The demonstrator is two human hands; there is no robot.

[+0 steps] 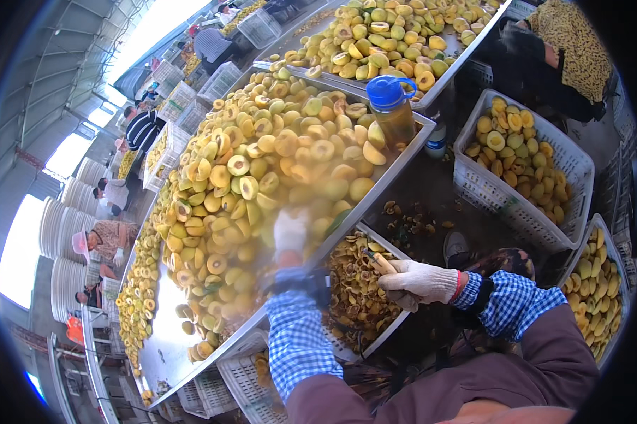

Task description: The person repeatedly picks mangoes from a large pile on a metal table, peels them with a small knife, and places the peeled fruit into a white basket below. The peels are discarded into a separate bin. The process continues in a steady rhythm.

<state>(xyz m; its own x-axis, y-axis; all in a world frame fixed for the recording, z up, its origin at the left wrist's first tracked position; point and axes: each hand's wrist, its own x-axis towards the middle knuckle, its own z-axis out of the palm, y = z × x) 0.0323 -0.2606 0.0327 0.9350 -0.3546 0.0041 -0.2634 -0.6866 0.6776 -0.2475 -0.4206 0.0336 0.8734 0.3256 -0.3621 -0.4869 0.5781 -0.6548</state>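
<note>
A wide metal table [154, 365] bears a heap of halved yellow stone fruit [234, 201], likely peaches, some with pits showing. My left hand [291, 229], in a white glove, reaches over the near edge of the heap; blur hides its fingers, so I cannot tell whether it holds a fruit. In a white knit glove, my right hand [424, 283] grips a short wooden-handled tool [381, 263], its tip pointing up and left. Below that tool stands a white crate [374, 344] full of brown pits and scraps [358, 297].
A blue-lidded bottle [391, 114] stands on the table's right corner. White plastic crates of fruit [525, 212] [594, 286] sit at my right. Pits [408, 217] lie on the dark floor. Another person [551, 58] sits at upper right; a person in a pink hat [104, 241] works across the table.
</note>
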